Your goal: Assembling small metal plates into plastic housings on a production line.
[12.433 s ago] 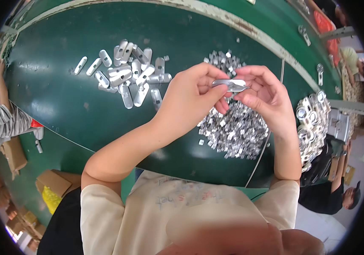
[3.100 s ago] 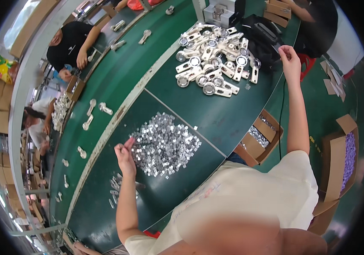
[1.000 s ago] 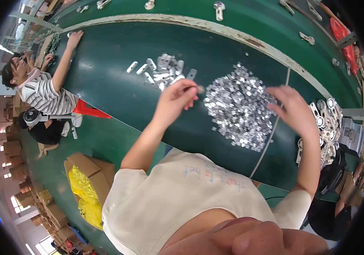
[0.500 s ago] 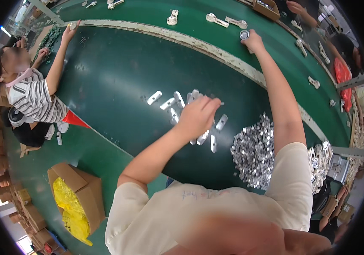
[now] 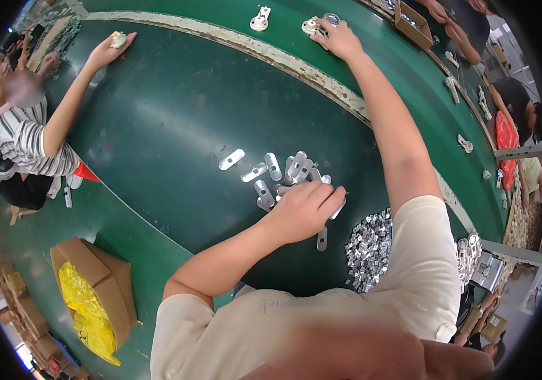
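Wearer had on pale beige short-sleeved T-shirt, fabric plain, faint dark scribble-like mark near neckline. Sleeves ended well above elbows, far back from fingers; forearms bare. Left hand (image 5: 305, 209) bare: no glove, ring or watch seen behind fingers. Right hand (image 5: 339, 39) likewise bare, wrist uncovered. Blurred chin edge filled lower frame.

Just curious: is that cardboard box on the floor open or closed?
Open: the cardboard box has its flaps spread, and a yellow bag shows inside.
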`<act>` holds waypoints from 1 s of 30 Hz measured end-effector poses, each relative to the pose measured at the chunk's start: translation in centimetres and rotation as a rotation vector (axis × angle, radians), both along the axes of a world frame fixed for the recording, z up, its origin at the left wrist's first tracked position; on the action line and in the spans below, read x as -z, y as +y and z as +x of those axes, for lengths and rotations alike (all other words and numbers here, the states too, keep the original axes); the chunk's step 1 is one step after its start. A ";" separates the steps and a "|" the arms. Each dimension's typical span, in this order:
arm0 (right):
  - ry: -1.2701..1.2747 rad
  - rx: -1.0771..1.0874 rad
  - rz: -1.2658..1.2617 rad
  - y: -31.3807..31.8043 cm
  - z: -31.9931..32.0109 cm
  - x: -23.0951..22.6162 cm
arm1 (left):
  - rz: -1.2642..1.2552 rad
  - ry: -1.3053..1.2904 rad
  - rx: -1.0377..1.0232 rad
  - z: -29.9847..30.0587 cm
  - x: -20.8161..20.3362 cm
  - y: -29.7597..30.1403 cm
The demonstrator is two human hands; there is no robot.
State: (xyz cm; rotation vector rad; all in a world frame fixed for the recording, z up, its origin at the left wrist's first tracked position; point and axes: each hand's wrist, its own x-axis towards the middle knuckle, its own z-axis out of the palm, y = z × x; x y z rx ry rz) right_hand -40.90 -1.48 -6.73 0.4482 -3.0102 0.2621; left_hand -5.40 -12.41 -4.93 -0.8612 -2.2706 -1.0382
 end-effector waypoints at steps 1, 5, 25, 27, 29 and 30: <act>0.006 -0.010 -0.085 0.0 0.5 0.3 | 0.011 -0.005 0.012 -0.1 0.2 0.2; -0.108 -0.037 0.094 1.5 2.3 -1.2 | 0.006 0.009 0.000 -0.1 0.1 0.2; -1.381 -0.714 -1.757 14.7 14.6 -7.6 | -0.025 -0.006 0.066 -0.5 0.8 1.1; -1.330 -0.757 -1.777 15.4 14.2 -6.7 | -0.013 -0.021 0.064 -0.6 1.0 1.2; -1.268 -0.400 -1.683 14.8 14.7 -6.7 | -0.025 -0.024 0.024 -0.4 1.3 0.7; -1.151 -0.281 -1.476 15.0 13.5 -5.6 | -0.025 -0.019 -0.003 -0.2 1.3 0.4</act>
